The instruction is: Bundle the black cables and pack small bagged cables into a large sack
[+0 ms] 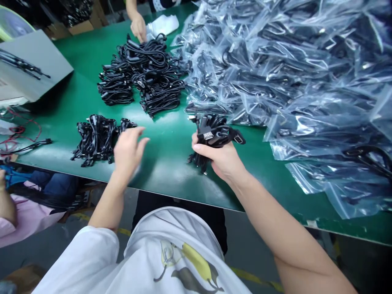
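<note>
My right hand (219, 157) is closed around a bunch of black cables (214, 128), whose plugs and sockets stick out on both sides; one socket with a pale face shows on top. My left hand (128, 149) is raised a little with thumb and fingers apart, and nothing shows in it. Just left of it, partly hidden behind its fingers, a small row of bundled black cables (96, 136) lies on the green table (165, 163). Farther back sits a bigger heap of coiled black cables (153, 73).
Many clear plastic bags (294, 94) of black cables cover the table's right side. Another person's hand (139, 27) reaches to the heap at the far edge, beside a white bag (163, 25). A grey box (45, 65) and red wires (26, 130) are at left.
</note>
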The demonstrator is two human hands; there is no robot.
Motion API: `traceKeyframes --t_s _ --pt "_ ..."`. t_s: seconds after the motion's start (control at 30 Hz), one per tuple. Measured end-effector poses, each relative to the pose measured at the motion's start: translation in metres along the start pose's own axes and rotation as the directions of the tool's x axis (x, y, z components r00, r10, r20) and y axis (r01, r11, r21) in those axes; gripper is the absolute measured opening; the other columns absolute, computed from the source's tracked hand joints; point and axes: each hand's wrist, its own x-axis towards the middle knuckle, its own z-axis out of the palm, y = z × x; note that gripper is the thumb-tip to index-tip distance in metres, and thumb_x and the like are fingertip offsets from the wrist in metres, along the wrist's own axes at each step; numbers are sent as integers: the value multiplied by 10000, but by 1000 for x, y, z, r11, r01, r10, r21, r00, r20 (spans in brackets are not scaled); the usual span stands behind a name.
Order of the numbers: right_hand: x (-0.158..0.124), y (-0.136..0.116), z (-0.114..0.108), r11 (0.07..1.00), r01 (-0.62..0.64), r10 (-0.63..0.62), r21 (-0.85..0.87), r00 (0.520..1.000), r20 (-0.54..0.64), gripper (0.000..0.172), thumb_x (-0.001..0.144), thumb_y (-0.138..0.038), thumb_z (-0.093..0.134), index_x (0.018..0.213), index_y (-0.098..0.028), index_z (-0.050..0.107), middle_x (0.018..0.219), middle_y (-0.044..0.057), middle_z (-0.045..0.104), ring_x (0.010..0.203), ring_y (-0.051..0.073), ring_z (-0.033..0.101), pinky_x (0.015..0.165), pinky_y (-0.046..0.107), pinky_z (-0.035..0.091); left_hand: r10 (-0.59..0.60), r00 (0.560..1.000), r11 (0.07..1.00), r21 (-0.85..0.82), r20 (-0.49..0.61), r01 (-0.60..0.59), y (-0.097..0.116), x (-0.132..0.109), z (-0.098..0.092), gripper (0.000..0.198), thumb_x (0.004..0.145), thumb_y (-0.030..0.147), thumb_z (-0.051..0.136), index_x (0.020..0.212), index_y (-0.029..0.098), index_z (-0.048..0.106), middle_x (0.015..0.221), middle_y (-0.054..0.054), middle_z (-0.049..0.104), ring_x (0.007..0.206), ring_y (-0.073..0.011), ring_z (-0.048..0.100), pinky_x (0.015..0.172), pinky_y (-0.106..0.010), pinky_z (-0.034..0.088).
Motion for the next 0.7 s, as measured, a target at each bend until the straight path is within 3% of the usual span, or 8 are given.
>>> traceKeyframes --t_s 0.07,0.17,0.27,0.4,0.5,0.63,0.7 --pt "4 6 -2 996 -82 84 -29 995 53 200 616 -256 837 758 -202 707 779 -10 684 788 170 630 831 367 533 -135 986 946 283 -97 157 -24 -1 -13 428 952 358 560 1321 140 567 1219 -195 645 1143 -345 573 985 -469 455" --pt "4 14 -1 970 -179 211 -166 955 208 239 637 -308 840 805 -185 722 810 28 709 815 198 646 846 390 514 -236 970 859 478 49 185 -45 2 -16 486 932 323 570 1341 64 526 1198 -241 629 1101 -391 579 921 -491 478" --pt "4 16 5 932 -205 293 -300 911 289 255 682 -376 805 787 -165 709 759 46 693 760 198 632 811 387 499 -231 967 869 469 110 154 -49 5 -8 381 943 214 497 1280 44 548 1178 -236 618 1074 -365 592 887 -448 489" --pt "22 6 28 883 -173 309 -436 914 263 286 672 -413 781 668 -184 609 645 -7 574 648 154 522 715 346 461 -198 976 907 394 90 148 -49 1 3 307 933 116 432 1198 55 573 1166 -221 618 1028 -333 605 844 -423 494" --pt "55 -5 68 766 -43 279 -641 921 271 280 667 -415 780 718 -196 612 666 -17 577 680 169 528 710 339 453 -167 985 935 324 40 145 -53 -5 12 330 940 94 417 1239 56 552 1234 -215 614 1047 -320 601 872 -427 491" --pt "133 -15 159 623 296 132 -724 872 471 349 678 -291 761 985 -193 628 948 18 684 908 214 627 872 360 490 -172 985 954 244 -28 174 -62 -10 20 319 947 85 420 1236 92 556 1250 -189 624 1042 -291 604 863 -410 497" --pt "182 -17 212 416 438 67 -797 859 507 463 696 -254 766 1117 -163 596 1119 74 686 1049 253 633 941 373 479 -169 984 962 210 -49 176 -66 -11 21 311 947 93 437 1233 103 559 1219 -178 637 1017 -282 609 849 -408 504"
